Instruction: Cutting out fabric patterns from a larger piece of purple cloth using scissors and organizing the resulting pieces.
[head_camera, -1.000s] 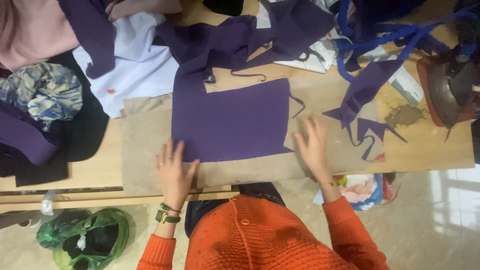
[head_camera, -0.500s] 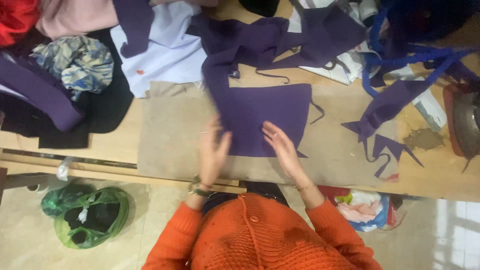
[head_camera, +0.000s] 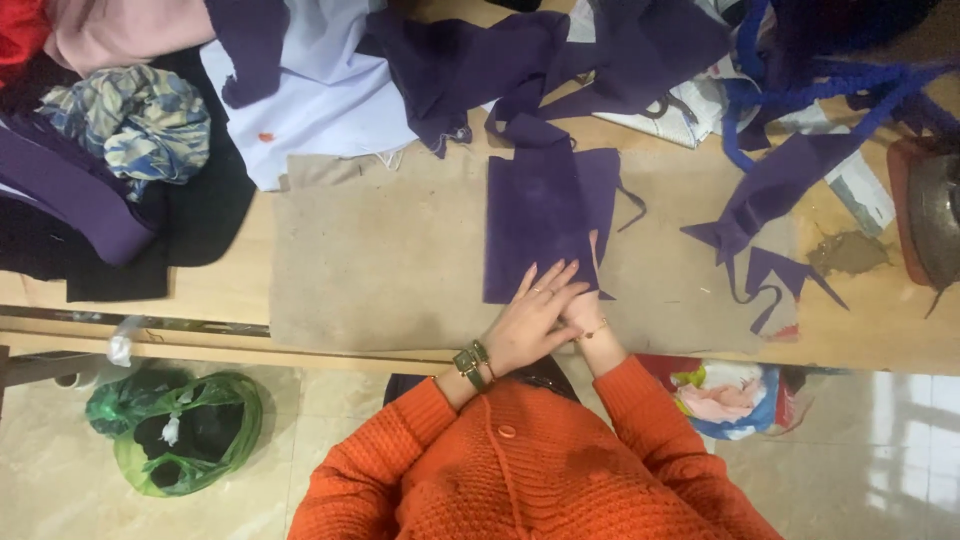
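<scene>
From my remote seat I saw that the purple cloth (head_camera: 540, 225), spread wide a second before, lay folded narrow on the bench (head_camera: 380, 270), my left hand (head_camera: 530, 320) over my right hand (head_camera: 583, 312), fingers flat, pressing its near edge, gripping nothing.

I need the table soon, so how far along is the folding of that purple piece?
Looks done: the purple cloth piece lies doubled over into a narrow panel on the tan mat. In hand: the left hand lies over the right hand, both pressing its lower edge flat. Left: loose purple scraps lie unfolded to the right.
</scene>
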